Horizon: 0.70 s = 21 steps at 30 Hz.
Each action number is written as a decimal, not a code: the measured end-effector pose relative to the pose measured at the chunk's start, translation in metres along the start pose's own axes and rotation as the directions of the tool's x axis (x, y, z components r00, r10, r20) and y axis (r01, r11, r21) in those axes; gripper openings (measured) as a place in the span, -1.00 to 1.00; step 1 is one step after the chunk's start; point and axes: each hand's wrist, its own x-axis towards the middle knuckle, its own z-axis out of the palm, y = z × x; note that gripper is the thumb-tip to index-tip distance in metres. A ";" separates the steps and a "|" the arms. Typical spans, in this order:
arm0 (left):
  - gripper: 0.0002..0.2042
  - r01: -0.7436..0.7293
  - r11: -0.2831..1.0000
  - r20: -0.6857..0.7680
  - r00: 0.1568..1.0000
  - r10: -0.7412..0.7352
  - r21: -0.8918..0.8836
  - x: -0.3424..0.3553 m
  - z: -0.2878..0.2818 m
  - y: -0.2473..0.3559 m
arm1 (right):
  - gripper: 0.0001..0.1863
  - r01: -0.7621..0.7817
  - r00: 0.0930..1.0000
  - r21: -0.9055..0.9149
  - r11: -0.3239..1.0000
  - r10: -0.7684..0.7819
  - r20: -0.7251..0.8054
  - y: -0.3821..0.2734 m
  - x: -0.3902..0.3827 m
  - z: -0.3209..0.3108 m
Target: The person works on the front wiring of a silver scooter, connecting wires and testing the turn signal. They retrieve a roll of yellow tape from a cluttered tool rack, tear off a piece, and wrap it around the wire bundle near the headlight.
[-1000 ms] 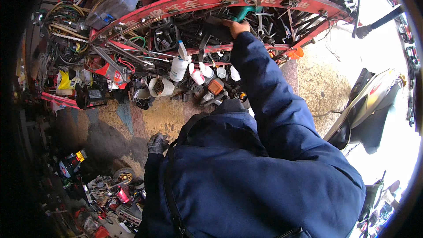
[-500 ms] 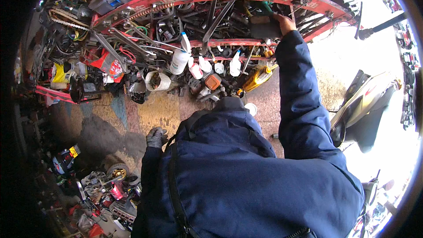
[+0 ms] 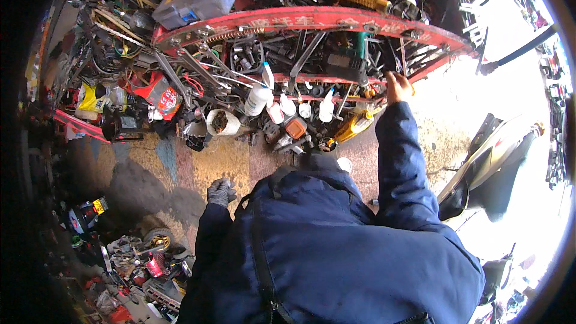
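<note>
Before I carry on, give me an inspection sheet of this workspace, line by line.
Surface: red rack packed with loose tools; floor bears a dark stain.
Things: green-and-black tool among the rack's tools.
Clutter: white spray bottle and tilted yellow bottle on the rack's near side.
Hands: right hand bare, by the rack's right end, grip unclear; left hand gloved, no held item visible.
Cables: tangled cables or hoses, upper left.
Surroundings: motorbike right; wheel lower left.

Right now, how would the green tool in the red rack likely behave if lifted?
The green tool looks hard-shelled, so probably stiff. Its bulky black block suggests a heavy, lopsided lift. Crowded by metal tools, it might snag.
</note>
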 end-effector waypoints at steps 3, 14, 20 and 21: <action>-0.89 -0.024 1.000 0.035 0.999 0.024 -0.016 0.012 0.000 0.006 | -0.71 -0.093 0.985 0.287 0.954 0.045 0.168 -0.056 -0.048 -0.011; -0.87 0.007 0.999 0.157 0.988 -0.001 -0.042 0.028 0.047 0.021 | -0.44 0.607 0.145 0.771 0.195 -0.980 0.134 -0.400 -0.098 -0.097; -0.93 -0.025 0.999 0.126 0.992 0.029 -0.037 0.031 0.052 0.018 | -0.47 0.699 0.141 0.697 0.160 -0.986 0.085 -0.445 -0.106 -0.123; -0.93 -0.026 0.999 0.124 0.992 0.030 -0.033 0.034 0.050 0.018 | -0.47 0.710 0.148 0.686 0.161 -0.986 0.079 -0.448 -0.107 -0.126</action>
